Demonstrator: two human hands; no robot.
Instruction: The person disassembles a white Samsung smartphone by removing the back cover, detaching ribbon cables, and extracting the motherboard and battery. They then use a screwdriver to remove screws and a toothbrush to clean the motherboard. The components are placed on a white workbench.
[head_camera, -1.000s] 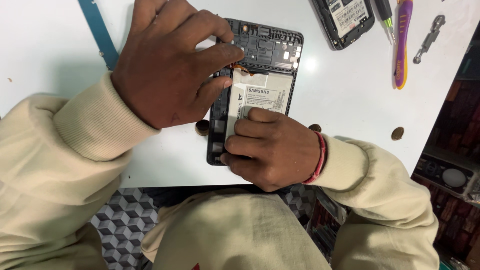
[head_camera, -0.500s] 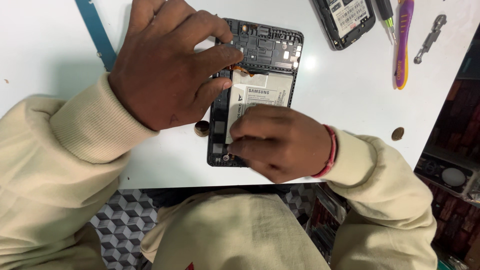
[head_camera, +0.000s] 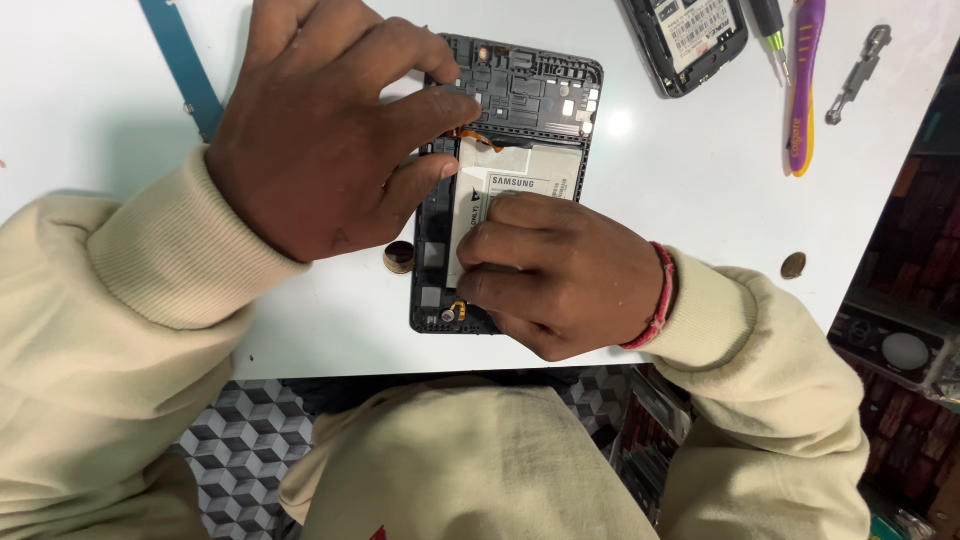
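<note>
Black opened tablet (head_camera: 520, 90) lay mid-frame; my left hand (head_camera: 320, 130) pinched its edge, my right hand (head_camera: 560, 275) clenched, pressing its white battery (head_camera: 520, 175).

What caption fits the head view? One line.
Both hands, left hand and right hand, press on the battery in an opened tablet on a white table.

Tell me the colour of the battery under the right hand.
White, seen in the head view: battery, right hand.

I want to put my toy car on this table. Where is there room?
Bare white table lies left of the blue strip, and between the opened tablet and purple tool. Both hands crowd the tablet; tools crowd the far right corner.
</note>
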